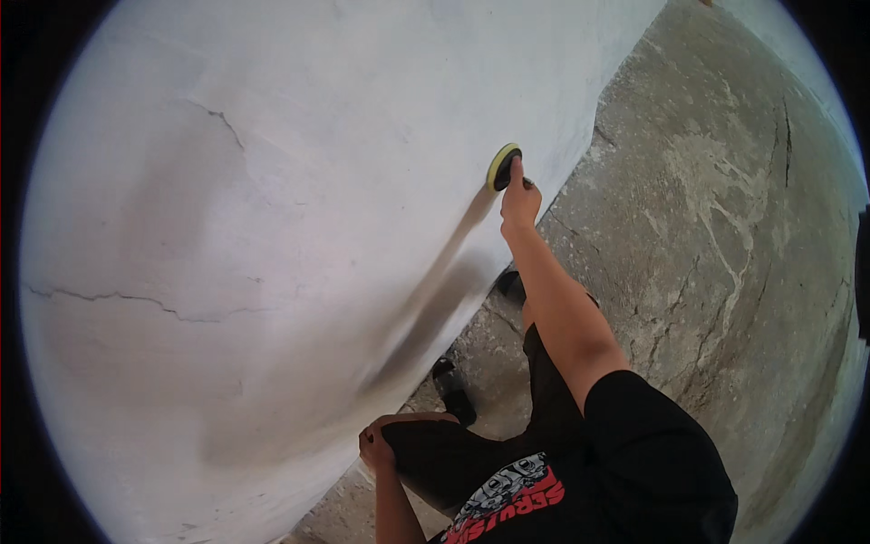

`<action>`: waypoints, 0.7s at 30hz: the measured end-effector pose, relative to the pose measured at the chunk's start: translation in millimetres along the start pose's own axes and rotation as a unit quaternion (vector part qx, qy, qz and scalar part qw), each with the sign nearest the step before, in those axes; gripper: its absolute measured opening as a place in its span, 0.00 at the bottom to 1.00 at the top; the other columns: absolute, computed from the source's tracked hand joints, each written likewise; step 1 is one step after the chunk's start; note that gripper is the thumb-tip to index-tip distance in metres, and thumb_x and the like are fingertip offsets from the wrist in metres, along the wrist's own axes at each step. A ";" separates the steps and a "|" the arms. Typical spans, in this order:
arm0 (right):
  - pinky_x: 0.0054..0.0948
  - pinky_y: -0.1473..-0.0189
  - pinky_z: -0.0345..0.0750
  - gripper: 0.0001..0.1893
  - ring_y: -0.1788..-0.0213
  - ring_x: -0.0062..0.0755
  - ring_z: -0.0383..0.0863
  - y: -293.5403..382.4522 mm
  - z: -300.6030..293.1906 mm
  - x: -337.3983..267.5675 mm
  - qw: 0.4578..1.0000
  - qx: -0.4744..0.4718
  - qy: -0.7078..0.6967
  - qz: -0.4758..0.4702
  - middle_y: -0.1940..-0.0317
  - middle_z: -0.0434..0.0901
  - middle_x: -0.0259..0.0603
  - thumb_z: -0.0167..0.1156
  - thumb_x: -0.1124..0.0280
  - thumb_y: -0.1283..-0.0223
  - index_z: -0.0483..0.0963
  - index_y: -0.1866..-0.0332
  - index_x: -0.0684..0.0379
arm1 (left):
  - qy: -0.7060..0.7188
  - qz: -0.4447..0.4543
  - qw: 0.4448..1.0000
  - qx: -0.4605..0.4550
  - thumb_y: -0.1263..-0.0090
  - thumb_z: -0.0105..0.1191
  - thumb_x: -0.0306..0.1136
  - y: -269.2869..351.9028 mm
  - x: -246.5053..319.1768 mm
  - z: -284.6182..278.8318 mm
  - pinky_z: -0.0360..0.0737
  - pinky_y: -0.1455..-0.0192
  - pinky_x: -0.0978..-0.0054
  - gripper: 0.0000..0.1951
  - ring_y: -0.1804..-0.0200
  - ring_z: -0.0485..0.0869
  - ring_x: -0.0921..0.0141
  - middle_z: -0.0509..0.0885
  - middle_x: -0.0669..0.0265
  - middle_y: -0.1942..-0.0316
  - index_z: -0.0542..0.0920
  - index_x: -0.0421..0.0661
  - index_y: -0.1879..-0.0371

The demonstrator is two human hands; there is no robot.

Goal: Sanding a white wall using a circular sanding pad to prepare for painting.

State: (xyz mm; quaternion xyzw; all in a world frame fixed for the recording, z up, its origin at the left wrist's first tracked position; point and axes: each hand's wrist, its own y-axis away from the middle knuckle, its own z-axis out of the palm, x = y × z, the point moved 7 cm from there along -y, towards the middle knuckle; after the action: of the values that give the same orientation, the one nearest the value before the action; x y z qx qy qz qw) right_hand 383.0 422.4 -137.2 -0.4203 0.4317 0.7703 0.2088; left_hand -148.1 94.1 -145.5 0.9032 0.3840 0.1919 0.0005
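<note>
My right hand (522,202) grips a round hand pad (504,167) with a black back and a yellow-green rim. Its thumb lies along the black back. The rim side of the pad faces the white wall (326,177) and appears to touch it, low down near the floor. My left hand (375,447) rests on my bent left knee, its fingers curled over the dark shorts and partly hidden. Shadows of the arm and pad fall across the wall below the pad.
Thin cracks (146,302) run through the wall's painted surface on the left, with another crack (221,119) higher up. The rough concrete floor (680,224) is cracked and stained. A dark sandal (454,393) stands close to the wall's foot.
</note>
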 end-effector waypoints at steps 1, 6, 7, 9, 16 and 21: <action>0.27 0.67 0.69 0.28 0.73 0.22 0.69 16.1 4.0 -6.8 0.996 -0.038 0.057 -0.061 0.81 0.74 0.38 0.60 0.46 0.37 0.75 0.75 0.68 | 0.000 -0.002 1.000 0.003 0.34 0.50 0.54 1.1 -0.3 -3.0 0.75 0.44 0.57 0.27 0.47 0.80 0.50 0.83 0.49 0.51 0.79 0.43 0.48; 0.31 0.67 0.71 0.28 0.74 0.26 0.70 24.2 5.3 -38.7 0.967 -0.080 0.123 -0.208 0.81 0.76 0.42 0.61 0.47 0.38 0.75 0.75 0.69 | -0.012 0.005 1.000 0.006 0.34 0.50 0.56 6.2 3.6 -10.8 0.75 0.44 0.57 0.28 0.47 0.80 0.51 0.82 0.51 0.50 0.79 0.44 0.48; 0.32 0.67 0.71 0.30 0.74 0.27 0.71 -12.9 -3.5 -34.6 0.989 -0.041 0.075 -0.120 0.80 0.77 0.43 0.60 0.46 0.38 0.75 0.75 0.70 | -0.009 0.012 1.000 0.006 0.34 0.50 0.56 5.6 8.6 -7.1 0.75 0.44 0.57 0.28 0.47 0.80 0.51 0.82 0.51 0.50 0.79 0.44 0.48; 0.34 0.65 0.72 0.32 0.75 0.30 0.72 -22.3 -4.8 -19.5 0.999 -0.021 0.029 -0.026 0.79 0.77 0.44 0.58 0.44 0.37 0.76 0.75 0.71 | -0.002 0.010 1.000 0.002 0.34 0.50 0.57 6.1 7.3 -3.1 0.75 0.44 0.57 0.28 0.47 0.80 0.51 0.83 0.50 0.51 0.80 0.45 0.48; 0.27 0.73 0.61 0.24 0.75 0.18 0.59 64.4 19.2 -47.4 0.929 -0.153 0.118 -0.314 0.83 0.65 0.31 0.59 0.52 0.34 0.72 0.75 0.65 | -0.007 0.002 1.000 0.021 0.32 0.49 0.54 7.8 15.2 -13.0 0.75 0.44 0.60 0.26 0.48 0.80 0.52 0.83 0.51 0.52 0.82 0.42 0.53; 0.27 0.74 0.60 0.31 0.78 0.18 0.59 -4.0 -1.1 -3.3 0.998 -0.029 0.049 -0.010 0.85 0.63 0.30 0.54 0.42 0.34 0.69 0.80 0.62 | 0.005 0.005 1.000 0.005 0.34 0.50 0.57 3.8 6.5 -3.3 0.74 0.43 0.57 0.27 0.47 0.80 0.50 0.83 0.50 0.51 0.80 0.44 0.49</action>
State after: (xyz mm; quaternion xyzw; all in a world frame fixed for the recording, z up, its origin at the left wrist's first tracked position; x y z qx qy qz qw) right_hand 388.1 423.8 -136.8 -0.4675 0.4143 0.7592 0.1828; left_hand -142.5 95.4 -139.6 0.9040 0.3808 0.1940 -0.0066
